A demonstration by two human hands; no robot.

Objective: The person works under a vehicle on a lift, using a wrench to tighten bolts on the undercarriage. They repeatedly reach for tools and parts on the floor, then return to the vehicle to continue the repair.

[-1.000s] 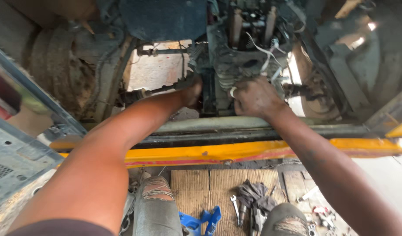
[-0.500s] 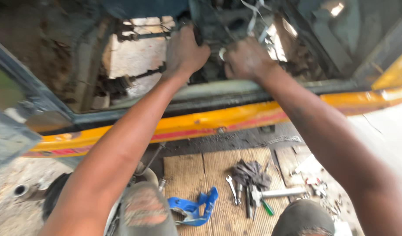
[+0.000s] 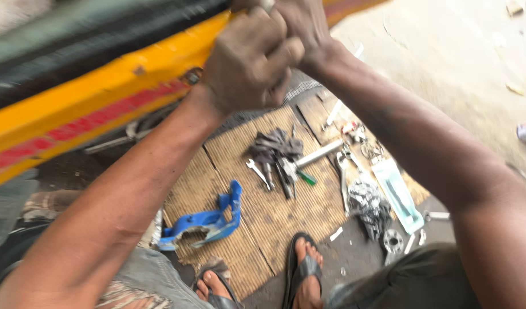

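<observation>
My left hand (image 3: 248, 66) is curled into a fist in front of the yellow and red vehicle body edge (image 3: 103, 97). Pressed right against it, my right hand (image 3: 300, 26) sits at the top of the view, its fingers hidden behind the left hand. A small bit of metal (image 3: 267, 4) shows between the two hands at the frame's top edge; I cannot tell what it is. Both forearms reach up from the bottom of the view.
Below on a woven mat (image 3: 263, 212) lie a wrench (image 3: 257, 171), a dark rag (image 3: 274, 146), a green-handled screwdriver (image 3: 306, 177), a silver tube (image 3: 320, 153) and a blue plastic part (image 3: 208, 220). A pale tray (image 3: 397, 194), a black bundle (image 3: 369, 206) and my sandalled feet (image 3: 306, 269) are nearby.
The view has tilted down from the engine bay to the ground. Both hands have pulled back from the machinery and now meet in front of the yellow edge.
</observation>
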